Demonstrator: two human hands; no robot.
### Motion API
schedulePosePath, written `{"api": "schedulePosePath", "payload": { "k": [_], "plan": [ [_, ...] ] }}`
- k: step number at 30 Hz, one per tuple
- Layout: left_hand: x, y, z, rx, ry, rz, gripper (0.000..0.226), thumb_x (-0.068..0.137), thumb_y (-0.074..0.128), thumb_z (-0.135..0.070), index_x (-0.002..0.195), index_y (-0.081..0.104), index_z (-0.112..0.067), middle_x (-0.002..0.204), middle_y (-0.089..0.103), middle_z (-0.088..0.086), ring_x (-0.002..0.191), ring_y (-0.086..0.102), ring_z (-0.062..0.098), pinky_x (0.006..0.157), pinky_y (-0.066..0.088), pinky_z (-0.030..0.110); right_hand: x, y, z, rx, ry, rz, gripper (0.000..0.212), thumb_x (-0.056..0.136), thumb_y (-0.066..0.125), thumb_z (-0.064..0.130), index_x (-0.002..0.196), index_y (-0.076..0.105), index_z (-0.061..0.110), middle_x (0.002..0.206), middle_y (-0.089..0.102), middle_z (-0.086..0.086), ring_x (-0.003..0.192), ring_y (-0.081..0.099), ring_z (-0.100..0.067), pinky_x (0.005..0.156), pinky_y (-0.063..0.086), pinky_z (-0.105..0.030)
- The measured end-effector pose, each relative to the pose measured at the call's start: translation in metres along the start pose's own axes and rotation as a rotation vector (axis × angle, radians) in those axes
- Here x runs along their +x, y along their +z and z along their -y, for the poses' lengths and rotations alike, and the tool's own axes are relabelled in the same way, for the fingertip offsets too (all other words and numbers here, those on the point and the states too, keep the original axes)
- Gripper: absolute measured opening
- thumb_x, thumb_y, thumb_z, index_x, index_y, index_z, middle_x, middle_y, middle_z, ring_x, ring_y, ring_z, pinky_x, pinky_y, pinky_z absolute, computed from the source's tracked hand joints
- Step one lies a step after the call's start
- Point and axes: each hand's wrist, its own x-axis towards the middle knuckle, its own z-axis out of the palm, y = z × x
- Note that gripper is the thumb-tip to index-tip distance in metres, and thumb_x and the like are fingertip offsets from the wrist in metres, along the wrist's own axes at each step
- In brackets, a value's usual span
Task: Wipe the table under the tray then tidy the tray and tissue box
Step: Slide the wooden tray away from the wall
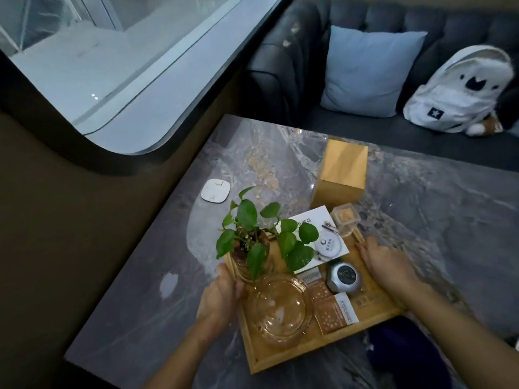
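The wooden tray (295, 357) sits on the near part of the marble table (421, 209), turned at an angle, one corner reaching the near edge. The left hand (222, 296) grips its left rim, fingers curled over the edge beside the plant (261, 242) in a glass pot. The right hand (387, 262) lies flat along the right rim, fingers stretched out and touching the wood; whether it has closed on the rim cannot be told. In the tray are also a glass ashtray (280, 310) at the near end, a round silver tin (344, 276), a card (323, 237), brown packets (334, 313) and a small clear box (345, 220) at the far corner. The tissue box (341, 172), wooden, stands just beyond the tray. A white pad (215, 190) lies near the table's left edge. Behind are a sofa (309, 51), a blue pillow (368, 70) and a white backpack (460, 91).
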Motion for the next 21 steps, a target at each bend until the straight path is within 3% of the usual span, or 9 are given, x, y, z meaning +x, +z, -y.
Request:
{"api": "schedulePosePath", "payload": {
  "k": [7,14,21],
  "plan": [
    [0.021,-0.012,-0.001,0.015,0.029,0.000,0.018,0.092,0.045,-0.022,0.092,0.029,-0.013,0.100,0.066,0.025,0.091,0.063,0.043,0.075,0.049,0.045,0.009,-0.001,0.011,0.032,0.053,0.054,0.038,0.099,0.022,0.037,0.107,0.043,0.006,0.102,0.067,-0.019,0.094,0.063,-0.038,0.078,0.048,-0.042],
    [0.031,-0.012,-0.002,0.022,0.037,0.026,0.019,0.091,0.043,-0.023,0.101,0.035,-0.008,0.096,0.066,0.021,0.079,0.065,0.038,0.072,0.055,0.050,0.012,-0.001,0.011,0.073,0.055,0.062,0.040,0.099,0.021,0.036,0.109,0.043,0.005,0.104,0.067,-0.021,0.096,0.062,-0.040,0.078,0.048,-0.043],
    [0.030,-0.012,-0.005,-0.058,-0.018,0.017,0.018,0.090,0.041,-0.023,0.104,0.038,-0.011,0.096,0.065,0.019,0.079,0.065,0.035,0.073,0.056,0.049,0.012,0.000,0.011,0.089,0.062,0.027,0.036,0.098,0.025,0.035,0.106,0.045,0.006,0.100,0.068,-0.020,0.091,0.064,-0.039,0.076,0.050,-0.046]
  ]
}}
